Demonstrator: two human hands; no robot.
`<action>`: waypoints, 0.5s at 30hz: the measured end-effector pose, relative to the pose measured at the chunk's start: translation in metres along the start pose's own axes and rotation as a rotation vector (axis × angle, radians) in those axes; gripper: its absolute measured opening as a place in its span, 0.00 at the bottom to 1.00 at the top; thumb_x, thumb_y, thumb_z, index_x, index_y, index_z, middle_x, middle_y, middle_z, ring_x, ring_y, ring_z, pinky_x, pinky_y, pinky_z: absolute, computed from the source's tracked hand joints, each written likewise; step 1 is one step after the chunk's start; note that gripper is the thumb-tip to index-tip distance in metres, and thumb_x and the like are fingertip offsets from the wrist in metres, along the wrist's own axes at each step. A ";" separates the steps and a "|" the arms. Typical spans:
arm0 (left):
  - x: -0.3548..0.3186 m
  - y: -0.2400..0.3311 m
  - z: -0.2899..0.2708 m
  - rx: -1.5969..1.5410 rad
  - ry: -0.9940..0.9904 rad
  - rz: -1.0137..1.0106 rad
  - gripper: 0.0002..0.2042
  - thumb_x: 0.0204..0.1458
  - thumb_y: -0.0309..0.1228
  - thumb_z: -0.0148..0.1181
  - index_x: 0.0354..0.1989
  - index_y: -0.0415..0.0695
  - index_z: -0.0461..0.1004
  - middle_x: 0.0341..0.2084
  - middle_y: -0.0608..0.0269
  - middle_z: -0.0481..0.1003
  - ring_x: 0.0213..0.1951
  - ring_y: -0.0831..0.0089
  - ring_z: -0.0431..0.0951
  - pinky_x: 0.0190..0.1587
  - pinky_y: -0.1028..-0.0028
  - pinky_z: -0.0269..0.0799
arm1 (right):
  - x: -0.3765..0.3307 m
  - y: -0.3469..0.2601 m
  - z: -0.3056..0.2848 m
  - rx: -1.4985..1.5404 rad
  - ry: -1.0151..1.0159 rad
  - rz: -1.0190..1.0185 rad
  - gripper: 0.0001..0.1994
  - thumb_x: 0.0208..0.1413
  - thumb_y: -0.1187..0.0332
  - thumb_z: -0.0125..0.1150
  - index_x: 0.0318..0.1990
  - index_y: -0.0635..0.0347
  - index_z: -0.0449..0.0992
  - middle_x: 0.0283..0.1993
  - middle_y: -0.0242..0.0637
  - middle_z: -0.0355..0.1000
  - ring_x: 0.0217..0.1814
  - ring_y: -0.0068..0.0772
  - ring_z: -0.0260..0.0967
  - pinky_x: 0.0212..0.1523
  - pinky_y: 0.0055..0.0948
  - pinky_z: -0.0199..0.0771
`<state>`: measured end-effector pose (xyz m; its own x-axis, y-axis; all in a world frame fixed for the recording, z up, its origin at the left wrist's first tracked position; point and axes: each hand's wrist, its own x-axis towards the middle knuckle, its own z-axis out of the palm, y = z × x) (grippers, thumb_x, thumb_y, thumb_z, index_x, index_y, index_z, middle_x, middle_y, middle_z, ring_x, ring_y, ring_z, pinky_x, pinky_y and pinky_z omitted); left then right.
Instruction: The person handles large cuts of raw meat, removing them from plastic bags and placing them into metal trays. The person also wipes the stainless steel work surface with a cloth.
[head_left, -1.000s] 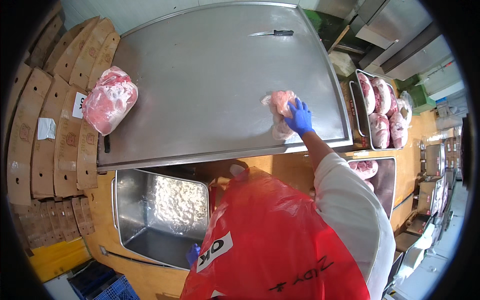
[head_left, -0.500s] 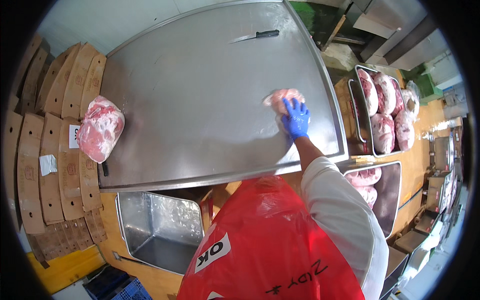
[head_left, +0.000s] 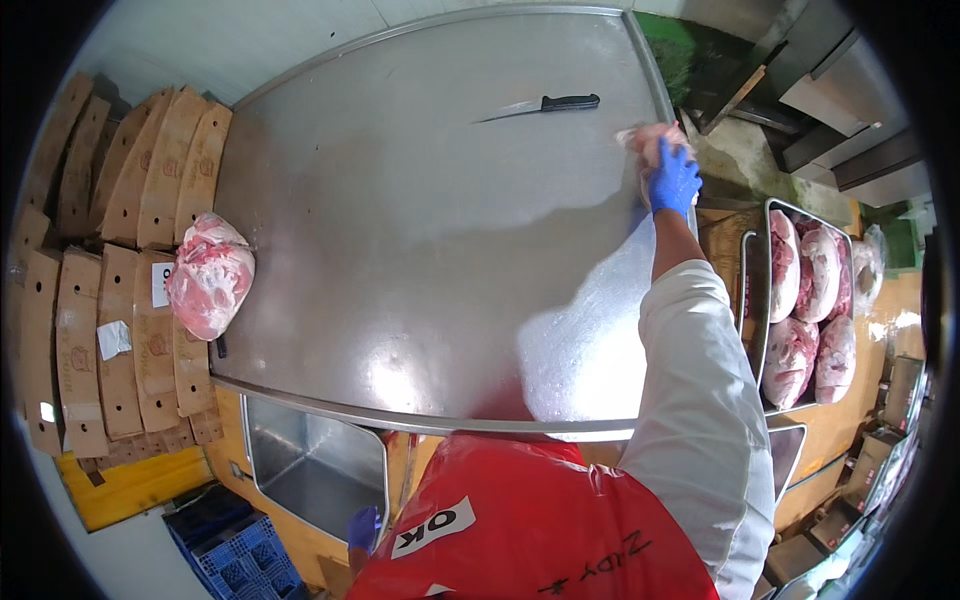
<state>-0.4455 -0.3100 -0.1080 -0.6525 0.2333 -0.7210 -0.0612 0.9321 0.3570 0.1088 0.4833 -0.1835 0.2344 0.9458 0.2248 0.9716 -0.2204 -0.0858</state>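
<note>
My right hand (head_left: 673, 180), in a blue glove, presses on a pale pink piece of meat (head_left: 645, 142) near the far right edge of the steel table (head_left: 420, 260). A wet smear trails on the table behind the hand. A black-handled knife (head_left: 545, 104) lies just left of the meat, apart from it. My left hand (head_left: 363, 526), also in a blue glove, hangs low beside my red apron, next to a steel bin (head_left: 310, 465); what it holds is not visible.
A bagged lump of pink meat (head_left: 208, 277) rests at the table's left edge. Flat brown cartons (head_left: 110, 290) stand stacked on the left. A steel tray (head_left: 752, 300) on the right holds several meat cuts (head_left: 812, 300). A blue crate (head_left: 232, 550) sits on the floor.
My right hand has slid the pink piece of meat away from me along the table's right side, up toward the knife. The view has tilted, so the steel bin shows less.
</note>
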 end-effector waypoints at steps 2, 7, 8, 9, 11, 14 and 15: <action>0.000 -0.009 -0.014 -0.043 0.035 -0.018 0.12 0.61 0.37 0.61 0.42 0.40 0.80 0.30 0.63 0.78 0.33 0.75 0.77 0.35 0.72 0.76 | 0.009 -0.005 0.017 0.100 0.142 0.201 0.32 0.54 0.62 0.64 0.68 0.29 0.63 0.68 0.41 0.63 0.62 0.57 0.66 0.54 0.52 0.71; -0.008 -0.050 -0.015 -0.126 0.007 -0.242 0.12 0.60 0.37 0.61 0.42 0.40 0.80 0.31 0.61 0.79 0.33 0.73 0.78 0.35 0.71 0.76 | -0.028 -0.026 0.029 0.250 0.211 0.049 0.28 0.51 0.66 0.63 0.63 0.34 0.71 0.62 0.46 0.68 0.58 0.59 0.68 0.52 0.51 0.73; -0.008 -0.053 -0.009 -0.108 -0.010 -0.273 0.13 0.61 0.38 0.61 0.43 0.40 0.80 0.32 0.60 0.79 0.33 0.73 0.79 0.36 0.71 0.76 | -0.036 -0.033 0.032 0.246 0.209 -0.063 0.28 0.51 0.66 0.63 0.62 0.33 0.73 0.62 0.45 0.68 0.58 0.59 0.68 0.53 0.52 0.73; -0.008 -0.055 -0.001 -0.091 -0.023 -0.301 0.13 0.61 0.38 0.61 0.44 0.40 0.80 0.32 0.60 0.79 0.33 0.72 0.79 0.36 0.71 0.76 | -0.033 -0.042 0.030 0.242 0.197 -0.136 0.28 0.50 0.66 0.63 0.62 0.32 0.73 0.62 0.44 0.68 0.57 0.59 0.69 0.53 0.52 0.73; -0.010 -0.058 0.008 -0.078 -0.045 -0.334 0.14 0.61 0.39 0.60 0.45 0.40 0.79 0.33 0.59 0.80 0.33 0.72 0.80 0.36 0.71 0.77 | -0.029 -0.055 0.029 0.234 0.165 -0.287 0.28 0.49 0.66 0.63 0.61 0.30 0.73 0.62 0.41 0.69 0.56 0.59 0.69 0.52 0.53 0.74; -0.002 -0.041 0.006 -0.069 -0.066 -0.328 0.16 0.62 0.40 0.59 0.47 0.39 0.79 0.35 0.57 0.80 0.34 0.71 0.80 0.37 0.71 0.77 | 0.048 -0.044 0.057 0.199 0.184 -0.323 0.26 0.52 0.65 0.61 0.60 0.28 0.73 0.61 0.38 0.69 0.55 0.58 0.71 0.52 0.54 0.74; 0.006 -0.030 -0.002 -0.065 -0.079 -0.313 0.16 0.62 0.40 0.58 0.48 0.39 0.79 0.35 0.57 0.81 0.34 0.70 0.81 0.38 0.71 0.77 | 0.086 -0.025 0.067 0.099 0.225 -0.341 0.24 0.53 0.64 0.60 0.59 0.30 0.74 0.61 0.38 0.70 0.54 0.57 0.72 0.51 0.54 0.74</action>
<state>-0.4493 -0.3369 -0.1216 -0.5339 -0.0390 -0.8446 -0.2997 0.9428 0.1459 0.1024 0.5856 -0.2267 -0.0888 0.8825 0.4619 0.9895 0.1312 -0.0603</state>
